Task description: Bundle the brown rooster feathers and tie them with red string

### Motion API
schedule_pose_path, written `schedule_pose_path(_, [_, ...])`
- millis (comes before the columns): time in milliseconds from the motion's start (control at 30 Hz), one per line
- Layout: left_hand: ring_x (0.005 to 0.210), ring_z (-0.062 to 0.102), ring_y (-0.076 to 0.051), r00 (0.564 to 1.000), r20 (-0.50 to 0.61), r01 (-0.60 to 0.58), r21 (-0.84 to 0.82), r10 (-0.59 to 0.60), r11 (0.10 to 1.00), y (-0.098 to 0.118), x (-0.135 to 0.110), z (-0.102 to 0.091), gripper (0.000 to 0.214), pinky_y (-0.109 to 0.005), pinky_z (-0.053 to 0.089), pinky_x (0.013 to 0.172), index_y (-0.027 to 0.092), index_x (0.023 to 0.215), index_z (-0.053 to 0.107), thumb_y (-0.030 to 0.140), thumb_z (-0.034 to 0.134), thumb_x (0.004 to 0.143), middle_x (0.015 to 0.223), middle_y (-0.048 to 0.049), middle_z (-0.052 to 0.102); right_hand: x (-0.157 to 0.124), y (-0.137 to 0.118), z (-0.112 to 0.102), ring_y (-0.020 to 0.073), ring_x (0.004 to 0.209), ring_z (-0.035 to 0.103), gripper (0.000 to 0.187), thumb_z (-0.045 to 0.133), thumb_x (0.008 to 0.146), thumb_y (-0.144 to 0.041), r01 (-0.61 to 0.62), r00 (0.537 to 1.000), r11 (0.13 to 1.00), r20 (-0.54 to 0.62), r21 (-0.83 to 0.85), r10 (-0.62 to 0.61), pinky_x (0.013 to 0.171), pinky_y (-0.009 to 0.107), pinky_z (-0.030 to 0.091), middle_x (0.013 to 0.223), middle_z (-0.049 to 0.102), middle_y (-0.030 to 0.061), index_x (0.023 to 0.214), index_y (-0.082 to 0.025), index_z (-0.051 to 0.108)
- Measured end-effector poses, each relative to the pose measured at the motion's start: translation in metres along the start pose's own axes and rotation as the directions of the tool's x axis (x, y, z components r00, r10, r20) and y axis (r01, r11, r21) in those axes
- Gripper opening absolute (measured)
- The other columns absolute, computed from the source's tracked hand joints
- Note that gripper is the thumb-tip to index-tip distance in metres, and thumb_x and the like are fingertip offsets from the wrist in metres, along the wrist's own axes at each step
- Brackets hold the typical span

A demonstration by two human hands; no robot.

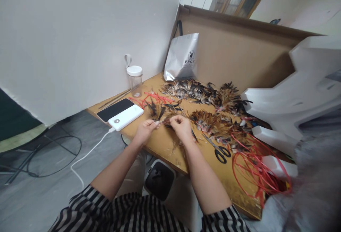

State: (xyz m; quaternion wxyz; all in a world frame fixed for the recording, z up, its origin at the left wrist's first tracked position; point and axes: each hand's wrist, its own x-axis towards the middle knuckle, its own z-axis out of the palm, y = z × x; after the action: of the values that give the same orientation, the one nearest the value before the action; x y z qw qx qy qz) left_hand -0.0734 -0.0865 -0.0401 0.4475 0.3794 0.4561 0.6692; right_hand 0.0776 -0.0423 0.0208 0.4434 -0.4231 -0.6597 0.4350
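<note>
Near the table's front edge, my left hand [146, 130] is closed in a pinch at the base of a small bunch of brown and black feathers [155, 110], whose tips fan out away from me. Just to its right, the thumb and fingers of my right hand [182, 127] are pressed together. A thin reddish-brown piece lies between the two hands, too small to identify. Beyond them lie loose feathers and short red plastic strips [160, 98]. Black-handled scissors [218, 151] rest to the right of my right hand, beside a row of feather bunches [210, 122].
More feather bunches [202, 92] lie farther back, before a silver bag [182, 58]. At left are a lidded clear jar [135, 81], a phone [114, 108] and a cabled white power bank [126, 117]. Tangled red strips [250, 164] and white foam [279, 93] crowd the right.
</note>
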Motion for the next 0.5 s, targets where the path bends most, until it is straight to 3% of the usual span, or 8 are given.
schedule_pose_path(100, [0.061,0.056,-0.012,0.997,-0.079,-0.009,-0.002,0.009,1.0,0.004,0.005,-0.014,0.023,-0.024,0.042,0.064,0.012,0.067,0.065,0.035,0.068,0.063,0.067,-0.0059,0.064,0.01,-0.003,-0.018,0.005,0.037,0.034,0.016,0.058,0.065,-0.032,-0.107,0.99,0.934,-0.052,0.342,0.133,0.034,0.017,0.024,0.047,0.048,-0.0043,0.068,-0.016,0.056])
schedule_pose_path(233, [0.061,0.057,-0.012,0.992,-0.129,0.009,0.021,-0.006,1.0,0.018,0.01,-0.03,0.024,-0.023,0.042,0.062,0.012,0.063,0.064,0.035,0.068,0.062,0.067,-0.0063,0.065,0.022,-0.008,-0.05,0.0018,0.043,0.039,0.016,0.064,0.061,-0.025,-0.047,0.973,0.717,-0.132,0.696,0.191,0.033,0.013,0.025,0.068,0.058,-0.0022,0.07,-0.016,0.054])
schedule_pose_path(367, [0.058,0.056,-0.013,0.985,-0.174,0.029,0.18,0.003,0.983,0.03,0.011,-0.034,0.023,-0.023,0.04,0.059,0.013,0.062,0.065,0.035,0.067,0.062,0.064,-0.0055,0.065,0.027,-0.014,-0.081,-0.0008,0.042,0.037,0.017,0.065,0.06,-0.017,0.08,0.948,0.533,-0.229,0.842,0.219,0.034,0.009,0.027,0.063,0.054,-0.0055,0.069,-0.016,0.051])
schedule_pose_path(500, [0.054,0.053,-0.014,0.993,-0.116,0.025,0.39,0.022,0.921,0.036,0.011,-0.033,0.021,-0.023,0.037,0.055,0.015,0.059,0.065,0.035,0.062,0.065,0.058,-0.0043,0.063,0.025,-0.016,-0.098,-0.0006,0.043,0.039,0.018,0.064,0.061,-0.017,0.172,0.929,0.509,-0.311,0.843,0.2,0.034,0.009,0.028,0.062,0.052,-0.0065,0.068,-0.017,0.048])
